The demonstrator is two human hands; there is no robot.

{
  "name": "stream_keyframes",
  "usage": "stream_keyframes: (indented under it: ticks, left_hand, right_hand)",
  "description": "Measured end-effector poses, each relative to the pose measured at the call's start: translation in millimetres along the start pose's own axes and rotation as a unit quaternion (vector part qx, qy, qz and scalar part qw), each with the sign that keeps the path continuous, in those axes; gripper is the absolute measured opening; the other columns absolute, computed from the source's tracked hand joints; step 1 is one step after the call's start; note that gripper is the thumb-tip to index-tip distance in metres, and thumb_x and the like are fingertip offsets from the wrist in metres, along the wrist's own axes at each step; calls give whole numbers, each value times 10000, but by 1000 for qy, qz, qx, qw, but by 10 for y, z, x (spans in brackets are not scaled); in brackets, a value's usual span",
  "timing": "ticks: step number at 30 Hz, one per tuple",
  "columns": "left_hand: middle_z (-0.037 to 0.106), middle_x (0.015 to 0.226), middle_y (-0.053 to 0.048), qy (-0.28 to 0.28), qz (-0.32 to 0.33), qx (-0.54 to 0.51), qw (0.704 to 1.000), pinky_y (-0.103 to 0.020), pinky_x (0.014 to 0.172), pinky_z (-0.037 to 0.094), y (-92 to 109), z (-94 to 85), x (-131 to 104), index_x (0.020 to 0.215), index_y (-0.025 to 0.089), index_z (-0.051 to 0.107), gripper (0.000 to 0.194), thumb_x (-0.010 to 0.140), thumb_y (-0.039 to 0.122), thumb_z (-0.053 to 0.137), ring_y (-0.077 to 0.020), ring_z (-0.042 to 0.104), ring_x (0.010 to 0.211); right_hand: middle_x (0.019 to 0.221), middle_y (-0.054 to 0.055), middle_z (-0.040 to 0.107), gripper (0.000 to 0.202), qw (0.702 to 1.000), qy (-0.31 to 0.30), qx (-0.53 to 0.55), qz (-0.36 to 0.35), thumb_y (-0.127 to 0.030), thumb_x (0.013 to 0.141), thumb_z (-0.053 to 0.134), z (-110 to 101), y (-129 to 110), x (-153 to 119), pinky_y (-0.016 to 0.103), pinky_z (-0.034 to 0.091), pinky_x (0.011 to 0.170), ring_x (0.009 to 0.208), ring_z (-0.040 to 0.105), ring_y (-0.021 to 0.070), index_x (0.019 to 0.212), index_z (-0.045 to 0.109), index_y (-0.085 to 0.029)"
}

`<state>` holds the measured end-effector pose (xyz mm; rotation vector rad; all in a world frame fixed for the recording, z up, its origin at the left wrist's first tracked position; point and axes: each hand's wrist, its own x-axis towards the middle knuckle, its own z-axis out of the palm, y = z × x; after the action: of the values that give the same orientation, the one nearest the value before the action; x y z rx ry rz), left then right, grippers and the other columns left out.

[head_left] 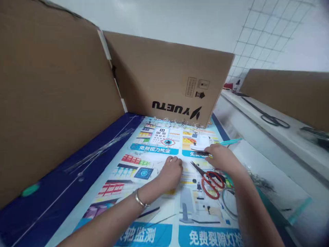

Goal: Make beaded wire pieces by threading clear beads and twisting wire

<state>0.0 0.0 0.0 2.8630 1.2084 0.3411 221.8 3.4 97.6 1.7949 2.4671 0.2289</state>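
Note:
My left hand [170, 173], with a silver bangle on its wrist, is closed low over the printed poster sheet [120, 190]; whatever its fingers pinch is too small to make out. To the right, my right hand [222, 158] is closed at the end of a dark, thin, pointed thing [200, 152] that sticks out leftward from the fingers. Its kind is unclear. Between the hands lie red-handled scissors [210, 181], their tips pointing up and left. A loose wire coil [229, 202] rests beside my right forearm.
Cardboard panels stand at the left [56, 89] and back [164, 75]. Along the back panel's foot lies a row of small wire bits [180, 122]. Clear thin strips [102, 149] lie on the dark blue surface. Black scissors [275, 120] sit on a white ledge [259, 106] at right.

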Motion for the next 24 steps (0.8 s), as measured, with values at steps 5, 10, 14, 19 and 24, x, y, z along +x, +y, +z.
stream_keyframes:
  ticks: [5,10,14,19,24]
  left_hand:
    - [550,816,-125,-23,4,-2,1000,-396,793,295,4,28,39,745,104,624,149,707,117,481,-242,433,867]
    - [555,850,-116,1,-2,-66,998,-365,774,328,79,-31,118,735,122,604,139,730,127,466,-230,452,873]
    - [572,883,-91,27,-22,-165,986,-345,767,361,339,-13,356,757,147,603,132,723,141,475,-224,472,892]
    - [591,890,-89,39,-40,-202,978,-373,797,370,802,59,775,767,149,612,155,744,173,460,-235,491,903]
    - [596,975,-105,44,-22,-204,978,-404,796,364,1101,30,945,911,156,613,225,801,227,431,-257,476,956]
  right_hand:
    - [957,65,591,288,1000,-9,5,0,-330,773,503,-21,-41,5,276,320,747,956,484,212,1021,602,-221]
    - [959,63,591,282,1000,1,18,14,-322,776,511,-119,-68,-35,274,329,762,966,481,203,1018,609,-215]
    - [959,56,589,265,998,42,18,30,-315,794,496,-251,-55,-122,273,327,785,963,473,190,1016,606,-221]
    - [939,52,589,252,996,74,15,41,-302,796,500,-346,-36,-186,269,330,768,950,474,191,1011,606,-222]
    - [918,53,587,258,997,75,13,26,-316,787,514,-340,-33,-174,265,338,746,923,482,192,1008,604,-218]
